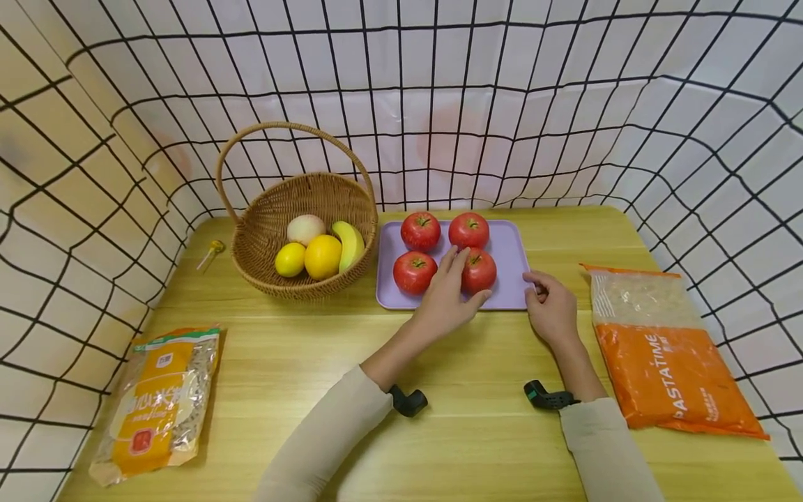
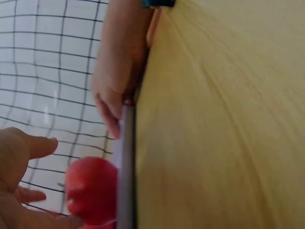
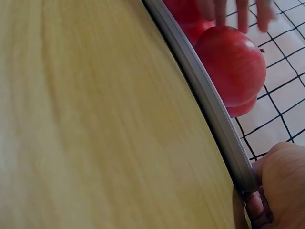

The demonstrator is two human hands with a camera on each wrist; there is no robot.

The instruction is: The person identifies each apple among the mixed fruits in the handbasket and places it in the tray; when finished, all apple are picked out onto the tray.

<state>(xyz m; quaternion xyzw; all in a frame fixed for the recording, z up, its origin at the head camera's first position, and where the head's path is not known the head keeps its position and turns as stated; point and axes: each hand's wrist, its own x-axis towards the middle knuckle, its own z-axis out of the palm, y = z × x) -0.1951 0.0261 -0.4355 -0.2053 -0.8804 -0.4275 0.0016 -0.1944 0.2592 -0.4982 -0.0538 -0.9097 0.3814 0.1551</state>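
Observation:
Several red apples stand on a purple tray (image 1: 511, 261) at the back middle of the table. My left hand (image 1: 447, 296) reaches over the tray's front edge, fingers extended and thumb spread, between the front-left apple (image 1: 414, 272) and the front-right apple (image 1: 479, 270). In the left wrist view, that hand (image 2: 19, 176) is beside an apple (image 2: 91, 191) without gripping it; whether its fingertips touch fruit I cannot tell. At the tray's right side, my right hand (image 1: 553, 307) has curled fingers and pinches the rim near the front corner, as the right wrist view also shows.
Left of the tray is a wicker basket (image 1: 270, 282) holding a banana, yellow fruits and a pale round one. A lollipop (image 1: 215, 249) lies beside it. A yellow grain bag (image 1: 159, 401) lies front left, an orange pasta bag (image 1: 671, 362) right. Black-gridded walls enclose the back and sides.

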